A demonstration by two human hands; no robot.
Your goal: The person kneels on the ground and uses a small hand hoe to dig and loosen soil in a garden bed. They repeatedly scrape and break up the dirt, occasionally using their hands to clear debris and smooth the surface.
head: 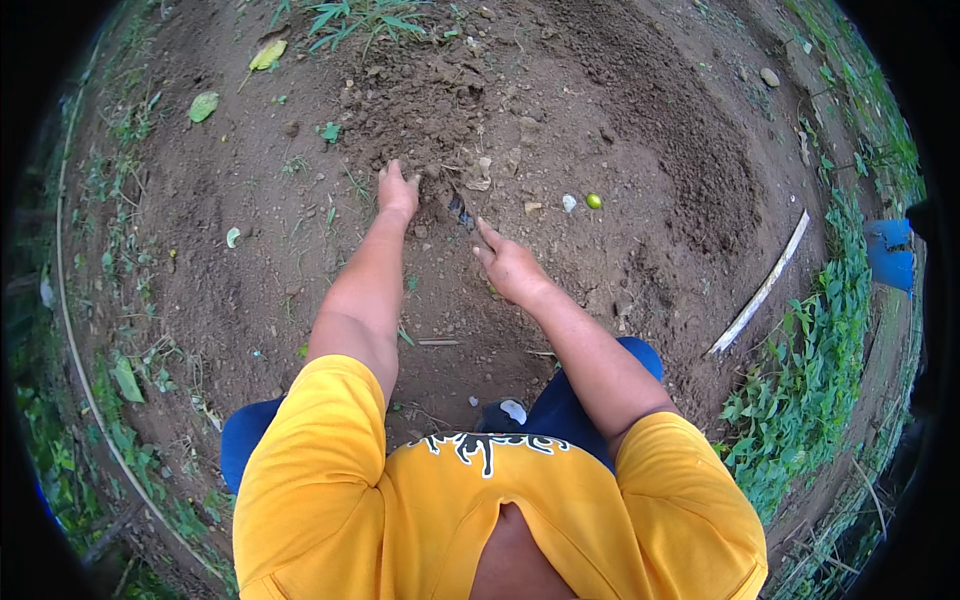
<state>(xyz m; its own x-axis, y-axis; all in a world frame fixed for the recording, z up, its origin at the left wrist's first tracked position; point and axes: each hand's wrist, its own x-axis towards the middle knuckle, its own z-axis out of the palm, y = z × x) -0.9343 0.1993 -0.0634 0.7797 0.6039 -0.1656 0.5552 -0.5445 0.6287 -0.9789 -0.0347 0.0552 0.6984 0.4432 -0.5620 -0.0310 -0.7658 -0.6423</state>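
My left hand (398, 191) rests on the bare soil with its fingers at the lower edge of a patch of loosened brown soil (420, 112). To its right my right hand (511, 266) grips a dark tool with a metal blade (460, 212). The blade points up and left into the soil, and its tip is hidden there. Its handle is mostly covered by my fingers, so the kind of tool cannot be told. Dry leaf bits (478, 176) lie just above the blade. A small green fruit (594, 201) and a whitish piece (569, 203) lie right of it.
A green leafy plant (367, 19) grows at the top. A pale curved stick (761, 285) lies at the right, beside low green vines (806, 382) and a blue container (890, 255). A long thin pole or hose (66, 300) runs along the left. Fallen leaves (203, 106) lie at the upper left.
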